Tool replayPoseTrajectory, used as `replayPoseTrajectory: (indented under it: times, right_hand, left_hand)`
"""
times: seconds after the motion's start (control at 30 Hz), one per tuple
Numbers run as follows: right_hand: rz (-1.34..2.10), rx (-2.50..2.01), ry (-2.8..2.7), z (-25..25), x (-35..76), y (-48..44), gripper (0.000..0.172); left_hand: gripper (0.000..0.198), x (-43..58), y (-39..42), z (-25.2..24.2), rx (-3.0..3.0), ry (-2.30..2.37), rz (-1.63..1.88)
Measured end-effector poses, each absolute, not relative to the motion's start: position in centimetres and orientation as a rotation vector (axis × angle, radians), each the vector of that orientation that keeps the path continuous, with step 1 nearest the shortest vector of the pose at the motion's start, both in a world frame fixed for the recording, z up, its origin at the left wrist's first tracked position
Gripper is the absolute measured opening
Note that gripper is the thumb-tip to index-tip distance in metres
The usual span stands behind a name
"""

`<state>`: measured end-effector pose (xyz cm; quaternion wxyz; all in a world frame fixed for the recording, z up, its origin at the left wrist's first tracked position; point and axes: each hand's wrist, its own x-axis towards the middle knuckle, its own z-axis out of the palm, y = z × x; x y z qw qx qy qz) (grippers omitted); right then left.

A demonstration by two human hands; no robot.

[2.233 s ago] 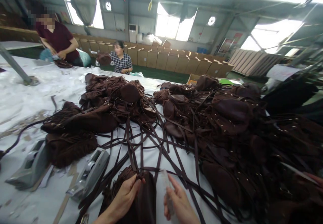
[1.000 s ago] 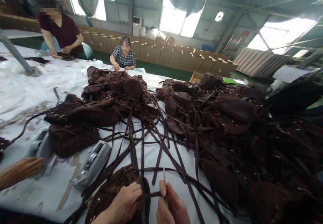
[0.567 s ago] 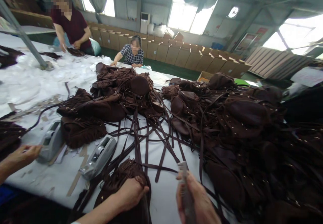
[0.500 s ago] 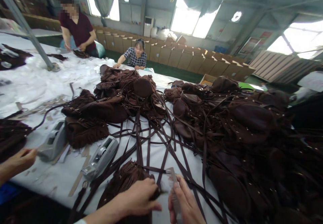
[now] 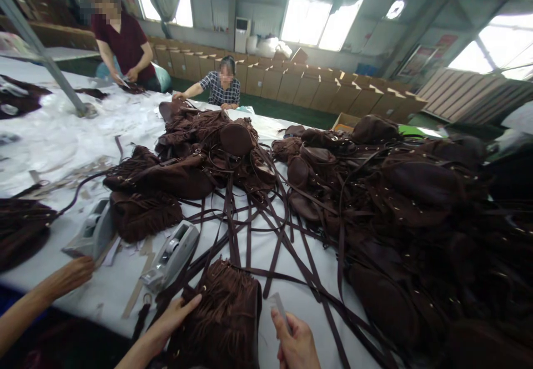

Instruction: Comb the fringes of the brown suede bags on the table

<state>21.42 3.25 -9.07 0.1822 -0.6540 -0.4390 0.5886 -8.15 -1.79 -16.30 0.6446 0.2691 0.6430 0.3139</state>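
A dark brown fringed bag stands on the white tabletop at the front middle. My left hand grips its left side near the top, thumb lying over the edge. Just right of the bag, my right hand is closed around a thin, flat grey strip with a pale end; its exact kind is unclear. That strip is apart from the bag. Brown straps run across the table behind both hands. To the left of the bag stands a grey tape dispenser.
A co-worker's hand is beside a second tape dispenser at left. Heaps of brown bags fill the middle and right. Two people are across the table, with a row of cardboard boxes behind.
My left hand has moved left and now holds the bag's left side; the bag shows more fully. My right hand still holds the strip, slightly lower. The co-worker's hand has moved right.
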Motion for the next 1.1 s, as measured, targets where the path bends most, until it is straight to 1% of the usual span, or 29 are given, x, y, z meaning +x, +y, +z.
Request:
replayPoseTrajectory:
  times: [0.07, 0.13, 0.27, 0.4, 0.5, 0.63, 0.7, 0.77, 0.87, 0.93, 1.03, 1.1]
  right_hand:
    - [1.632, -1.827, -1.259, -8.9, 21.3, 3.2, 0.057]
    - [1.598, -1.843, -1.277, -9.0, 21.6, 3.1, 0.058]
    - [1.413, -1.963, -1.365, -10.1, 22.8, 2.9, 0.056]
    - [1.161, -1.958, -1.556, -10.5, 23.8, 2.5, 0.044]
    - [1.010, -1.885, -1.649, -9.1, 24.0, 2.6, 0.037]
    - [0.659, -1.695, -1.980, -7.0, 22.7, 2.0, 0.042]
    - [0.435, -1.592, -2.240, -7.4, 21.5, 1.0, 0.049]
    - [0.213, -1.572, -2.485, -9.0, 20.4, -0.1, 0.059]
    - [-0.051, -1.704, -2.681, -12.3, 21.0, -1.0, 0.071]
    - [-0.151, -1.868, -2.646, -13.8, 23.9, -0.7, 0.073]
    - [-0.235, -2.264, -2.399, -14.1, 30.9, 0.7, 0.062]
    - [-0.201, -2.530, -2.172, -13.2, 35.1, 1.7, 0.055]
  left_hand:
    - [0.064, -7.7, -1.5, -16.0, 0.615, 1.336, 0.718]
    - [0.061, -7.8, -1.5, -15.7, 0.659, 1.302, 0.731]
    - [0.059, -8.1, -2.7, -15.7, 0.825, 1.578, 0.756]
    - [0.044, -6.5, -3.7, -13.5, 1.001, 1.797, 0.698]
    - [0.040, -4.6, -2.9, -10.8, 1.094, 1.880, 0.672]
    - [0.039, -2.8, -0.8, -9.6, 1.075, 1.832, 0.808]
    - [0.038, -2.0, 0.0, -10.1, 1.066, 1.765, 0.804]
    - [0.042, -1.1, 0.3, -10.6, 1.062, 1.676, 0.771]
    - [0.047, 0.3, 0.0, -10.4, 0.991, 1.546, 0.778]
    - [0.048, 0.7, -0.3, -9.3, 0.911, 1.508, 0.869]
    - [0.053, 0.1, -0.3, -7.1, 0.825, 1.481, 1.015]
    - [0.060, -0.9, 0.1, -5.6, 0.758, 1.461, 1.050]
